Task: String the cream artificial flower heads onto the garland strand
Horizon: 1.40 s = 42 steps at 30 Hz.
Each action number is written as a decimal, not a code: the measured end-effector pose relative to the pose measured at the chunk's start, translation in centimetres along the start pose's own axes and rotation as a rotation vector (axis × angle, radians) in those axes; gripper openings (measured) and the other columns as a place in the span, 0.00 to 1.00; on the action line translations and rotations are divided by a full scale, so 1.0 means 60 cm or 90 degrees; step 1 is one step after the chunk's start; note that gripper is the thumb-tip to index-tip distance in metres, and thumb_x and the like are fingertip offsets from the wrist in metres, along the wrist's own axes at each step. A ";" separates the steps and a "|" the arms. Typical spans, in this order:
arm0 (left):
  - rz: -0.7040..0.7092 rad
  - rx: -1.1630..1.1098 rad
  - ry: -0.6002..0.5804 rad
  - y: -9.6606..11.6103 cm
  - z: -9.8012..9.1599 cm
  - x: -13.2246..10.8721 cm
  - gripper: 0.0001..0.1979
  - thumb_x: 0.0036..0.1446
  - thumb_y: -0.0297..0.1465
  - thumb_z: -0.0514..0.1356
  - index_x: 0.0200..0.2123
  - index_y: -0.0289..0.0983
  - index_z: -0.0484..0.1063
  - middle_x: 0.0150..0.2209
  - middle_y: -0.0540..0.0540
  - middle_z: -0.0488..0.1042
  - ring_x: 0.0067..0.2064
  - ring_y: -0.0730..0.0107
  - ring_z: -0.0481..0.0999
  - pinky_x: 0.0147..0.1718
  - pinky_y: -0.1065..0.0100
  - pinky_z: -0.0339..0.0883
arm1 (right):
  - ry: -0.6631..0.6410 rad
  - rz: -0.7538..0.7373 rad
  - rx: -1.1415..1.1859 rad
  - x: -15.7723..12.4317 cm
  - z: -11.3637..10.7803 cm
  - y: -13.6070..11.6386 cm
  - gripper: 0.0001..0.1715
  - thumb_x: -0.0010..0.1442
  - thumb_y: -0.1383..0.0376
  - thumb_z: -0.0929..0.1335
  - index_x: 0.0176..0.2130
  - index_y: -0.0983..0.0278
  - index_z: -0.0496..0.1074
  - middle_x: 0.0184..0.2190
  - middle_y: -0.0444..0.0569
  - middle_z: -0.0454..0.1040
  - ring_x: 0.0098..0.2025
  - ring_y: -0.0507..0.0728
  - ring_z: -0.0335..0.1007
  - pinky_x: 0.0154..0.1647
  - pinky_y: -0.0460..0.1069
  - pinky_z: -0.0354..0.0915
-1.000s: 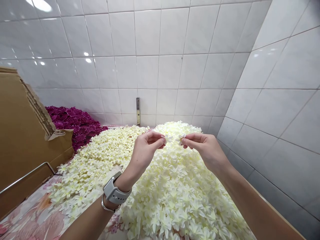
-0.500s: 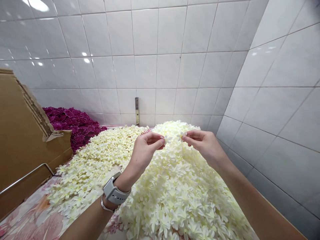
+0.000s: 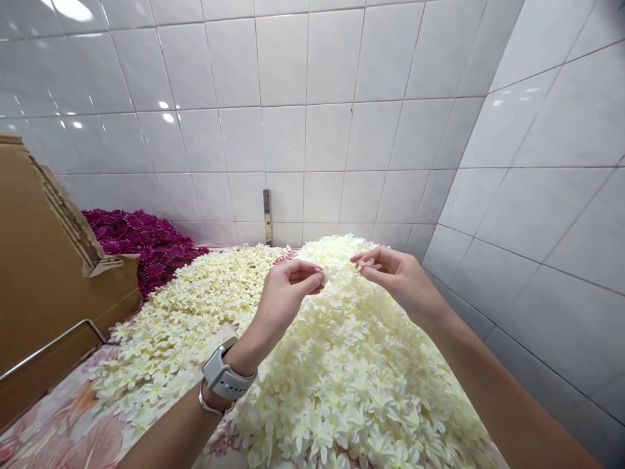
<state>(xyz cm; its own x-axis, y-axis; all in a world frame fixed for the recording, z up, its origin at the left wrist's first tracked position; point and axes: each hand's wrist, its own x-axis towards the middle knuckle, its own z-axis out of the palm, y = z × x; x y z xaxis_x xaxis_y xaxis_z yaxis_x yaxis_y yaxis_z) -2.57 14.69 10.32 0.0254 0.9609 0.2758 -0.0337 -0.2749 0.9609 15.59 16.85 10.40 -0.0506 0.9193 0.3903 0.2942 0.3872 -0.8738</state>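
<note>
My left hand (image 3: 291, 286), with a watch (image 3: 227, 370) and a bracelet on its wrist, pinches a small white flower (image 3: 330, 273) between thumb and forefinger. Across a short gap, my right hand (image 3: 395, 277) holds another white flower (image 3: 367, 264) between thumb and fingers, its petals lying sideways against them. Both hands hover above a large heap of white artificial flowers (image 3: 361, 378). Left of that heap spreads a flatter pile of smaller cream flowers (image 3: 195, 306) with yellow centres.
A cardboard box (image 3: 53, 260) with a torn edge stands at the left, a metal rod (image 3: 53, 348) in front of it. Purple flowers (image 3: 141, 244) lie behind it. A floral cloth (image 3: 92, 430) covers the surface. Tiled walls (image 3: 332, 137) rise behind and at right; a metal strip (image 3: 267, 217) stands against the back one.
The fingers of my right hand have spread a little and its flower has turned, sliding further into the grip. My left hand has barely moved.
</note>
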 end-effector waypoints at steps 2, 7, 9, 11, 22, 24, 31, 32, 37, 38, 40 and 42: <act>-0.001 0.001 -0.001 0.000 -0.001 -0.001 0.05 0.43 0.30 0.65 0.24 0.34 0.74 0.25 0.47 0.76 0.28 0.72 0.74 0.34 0.67 0.69 | -0.012 0.010 0.035 0.000 0.000 -0.002 0.11 0.45 0.63 0.68 0.31 0.65 0.70 0.31 0.49 0.74 0.32 0.54 0.68 0.34 0.50 0.63; -0.011 -0.005 0.000 0.003 -0.001 -0.002 0.05 0.42 0.30 0.66 0.24 0.34 0.74 0.25 0.47 0.76 0.28 0.71 0.74 0.34 0.67 0.69 | -0.025 0.039 0.073 -0.002 0.001 -0.005 0.13 0.44 0.59 0.71 0.29 0.67 0.75 0.28 0.50 0.75 0.29 0.54 0.68 0.33 0.50 0.65; -0.010 -0.007 0.000 0.003 -0.001 -0.002 0.05 0.42 0.30 0.65 0.24 0.34 0.74 0.25 0.48 0.75 0.28 0.72 0.74 0.34 0.67 0.69 | -0.011 0.047 0.070 -0.003 0.001 -0.004 0.14 0.43 0.59 0.73 0.26 0.67 0.76 0.27 0.50 0.75 0.27 0.53 0.67 0.32 0.49 0.65; -0.011 -0.007 0.001 0.003 0.000 -0.002 0.05 0.42 0.30 0.65 0.24 0.34 0.74 0.24 0.48 0.75 0.28 0.72 0.74 0.33 0.68 0.69 | 0.005 0.050 0.061 -0.005 0.000 -0.003 0.13 0.42 0.59 0.74 0.24 0.68 0.75 0.26 0.50 0.74 0.26 0.52 0.66 0.30 0.48 0.64; -0.015 0.000 -0.010 0.001 0.001 -0.001 0.04 0.44 0.29 0.65 0.24 0.33 0.73 0.24 0.49 0.75 0.28 0.74 0.73 0.33 0.70 0.68 | -0.040 0.041 0.081 -0.002 0.002 -0.006 0.10 0.45 0.61 0.70 0.26 0.67 0.73 0.31 0.51 0.74 0.32 0.54 0.69 0.32 0.47 0.65; -0.013 0.004 -0.015 0.000 0.001 -0.001 0.04 0.44 0.29 0.64 0.25 0.33 0.73 0.24 0.49 0.75 0.28 0.74 0.73 0.33 0.70 0.68 | -0.043 0.052 0.078 -0.001 0.003 -0.007 0.11 0.46 0.63 0.69 0.32 0.67 0.74 0.29 0.50 0.74 0.31 0.53 0.69 0.33 0.48 0.66; -0.016 0.009 -0.019 -0.001 -0.001 -0.004 0.05 0.45 0.29 0.64 0.25 0.33 0.73 0.25 0.49 0.75 0.28 0.75 0.73 0.33 0.70 0.68 | -0.029 0.028 0.045 -0.001 0.006 -0.004 0.07 0.45 0.64 0.67 0.23 0.67 0.72 0.27 0.49 0.74 0.30 0.53 0.67 0.32 0.48 0.64; -0.018 0.008 -0.019 0.000 0.000 -0.004 0.04 0.45 0.29 0.64 0.25 0.33 0.73 0.24 0.49 0.75 0.28 0.75 0.73 0.33 0.70 0.68 | -0.025 0.025 0.041 -0.001 0.006 -0.003 0.08 0.44 0.64 0.68 0.21 0.67 0.72 0.27 0.49 0.74 0.29 0.53 0.67 0.32 0.48 0.64; -0.022 0.001 -0.019 0.001 0.002 -0.002 0.04 0.45 0.28 0.64 0.25 0.33 0.73 0.24 0.49 0.74 0.28 0.75 0.72 0.34 0.70 0.68 | 0.001 0.064 0.046 -0.004 0.007 0.000 0.08 0.42 0.63 0.70 0.23 0.67 0.76 0.25 0.49 0.74 0.27 0.52 0.66 0.30 0.48 0.64; -0.022 0.001 -0.019 0.001 0.002 -0.002 0.04 0.45 0.29 0.64 0.25 0.33 0.73 0.24 0.49 0.74 0.28 0.75 0.72 0.34 0.70 0.68 | 0.002 0.072 0.049 -0.004 0.008 -0.001 0.09 0.41 0.63 0.71 0.23 0.67 0.77 0.25 0.49 0.75 0.27 0.52 0.66 0.30 0.48 0.65; -0.026 0.003 -0.021 0.000 0.002 -0.002 0.04 0.45 0.29 0.64 0.25 0.33 0.73 0.25 0.49 0.74 0.29 0.74 0.72 0.34 0.70 0.68 | 0.001 0.079 0.058 -0.005 0.009 -0.003 0.09 0.41 0.63 0.71 0.24 0.67 0.77 0.24 0.49 0.75 0.26 0.52 0.67 0.30 0.47 0.65; -0.033 0.012 -0.034 0.001 0.001 -0.003 0.04 0.45 0.29 0.64 0.25 0.33 0.73 0.26 0.49 0.74 0.30 0.74 0.72 0.35 0.70 0.67 | -0.006 0.084 0.067 -0.006 0.010 -0.006 0.09 0.40 0.63 0.72 0.23 0.67 0.77 0.25 0.49 0.75 0.26 0.52 0.67 0.30 0.47 0.65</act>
<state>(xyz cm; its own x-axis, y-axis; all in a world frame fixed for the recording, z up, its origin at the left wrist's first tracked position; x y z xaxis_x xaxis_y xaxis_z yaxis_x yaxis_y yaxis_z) -2.50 14.51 10.32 0.0794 0.9707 0.2267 -0.0115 -0.2265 0.9739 14.91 16.43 10.39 -0.0273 0.9632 0.2674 0.1976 0.2674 -0.9431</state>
